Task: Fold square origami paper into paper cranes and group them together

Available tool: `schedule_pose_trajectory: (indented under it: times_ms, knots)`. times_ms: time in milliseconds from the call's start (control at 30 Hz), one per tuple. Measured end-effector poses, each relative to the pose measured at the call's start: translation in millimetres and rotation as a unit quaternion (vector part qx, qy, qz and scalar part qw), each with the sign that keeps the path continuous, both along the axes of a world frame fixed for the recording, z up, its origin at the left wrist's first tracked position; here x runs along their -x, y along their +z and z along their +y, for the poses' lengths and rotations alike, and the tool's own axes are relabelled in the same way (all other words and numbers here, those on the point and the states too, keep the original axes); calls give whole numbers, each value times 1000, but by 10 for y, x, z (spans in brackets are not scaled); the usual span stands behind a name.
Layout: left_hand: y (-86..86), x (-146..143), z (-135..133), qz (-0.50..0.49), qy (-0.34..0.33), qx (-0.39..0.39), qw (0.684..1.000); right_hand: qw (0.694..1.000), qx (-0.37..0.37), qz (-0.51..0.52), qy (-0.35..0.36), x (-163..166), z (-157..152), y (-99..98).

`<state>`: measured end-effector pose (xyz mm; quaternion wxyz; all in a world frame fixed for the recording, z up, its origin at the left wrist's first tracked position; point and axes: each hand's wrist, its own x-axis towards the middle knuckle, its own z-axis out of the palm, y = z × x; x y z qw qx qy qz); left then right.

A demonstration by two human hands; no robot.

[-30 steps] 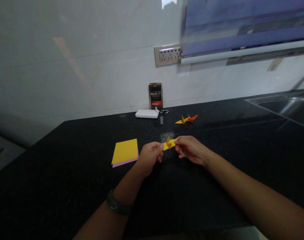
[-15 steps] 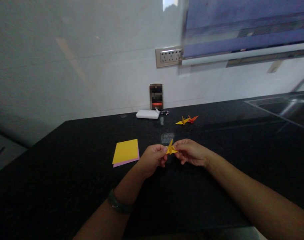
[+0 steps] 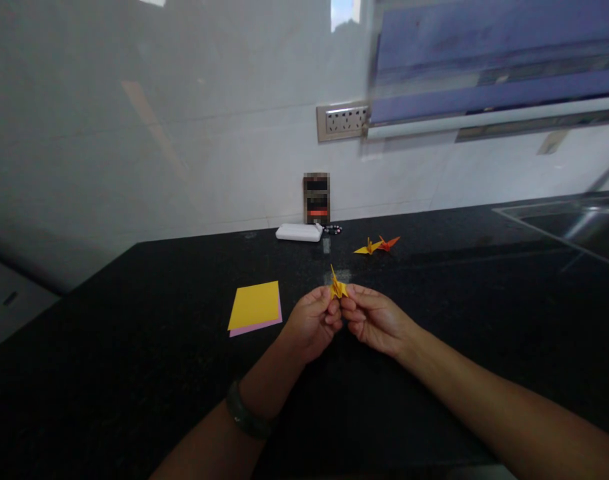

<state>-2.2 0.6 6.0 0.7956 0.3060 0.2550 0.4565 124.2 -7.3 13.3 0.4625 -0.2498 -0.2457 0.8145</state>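
Observation:
Between my two hands, just above the dark countertop, is a small yellow origami crane (image 3: 338, 289) with one thin point sticking up. My left hand (image 3: 314, 321) pinches its left side between thumb and fingers. On the other side, my right hand (image 3: 375, 316) pinches the right edge the same way. The fingertips of both hands almost meet beneath the crane and hide its lower part. Left of my left hand lie square sheets of paper, a yellow sheet (image 3: 255, 305) on top of a pink sheet (image 3: 258, 327).
At the back of the black countertop (image 3: 149, 373) a yellow crane (image 3: 368, 248) and a red crane (image 3: 389, 243) sit touching. A white power bank (image 3: 299, 232) lies before a blurred-out phone (image 3: 317, 198) leaning on the wall. A sink (image 3: 559, 230) is at far right.
My hands have drawn closer together around the yellow crane, and its upright point now looks thinner and leans left. The whole view has shifted slightly.

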Motion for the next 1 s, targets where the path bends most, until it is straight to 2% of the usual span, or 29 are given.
schedule_pose_trajectory:
  times_ms: [267, 500, 1000]
  knots:
    - [34, -27, -36, -23, 12, 3, 1000, 1000, 5, 12, -3, 10, -19, -17]
    - [-6, -32, -28, -22, 30, 0, 999, 1000, -13, 13, -19, 35, -12, -53]
    - [2, -42, -44, -51, 19, 1, 999, 1000, -18, 11, -20, 34, -17, -65]
